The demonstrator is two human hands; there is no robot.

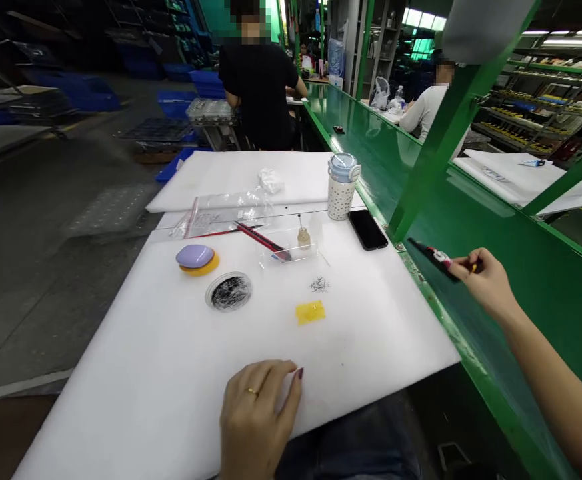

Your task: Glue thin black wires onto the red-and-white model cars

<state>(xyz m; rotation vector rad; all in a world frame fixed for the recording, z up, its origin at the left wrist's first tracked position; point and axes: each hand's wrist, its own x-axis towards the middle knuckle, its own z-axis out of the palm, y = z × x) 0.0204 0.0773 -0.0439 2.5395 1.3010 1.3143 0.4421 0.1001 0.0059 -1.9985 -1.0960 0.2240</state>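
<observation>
Over the green conveyor, my right hand [485,280] pinches a small flat black part with a red and white patch [438,257]. My left hand [261,413] rests near the front of the white foam-covered table [171,373]. Its fingers are curled, with thumb and forefinger together; anything between them is too small to make out. Ahead of it lie a piece of yellow tape [310,312], a little heap of fine black bits [319,285] and a round clear dish [229,292] of similar black pieces.
Farther back are a lilac and orange oval case [195,259], red-black tweezers [263,241], a small bottle [303,237], a clear bag [221,212], a phone [367,230] and a cup [341,190]. A green post [431,153] stands beside the conveyor [501,220]. Co-workers sit beyond.
</observation>
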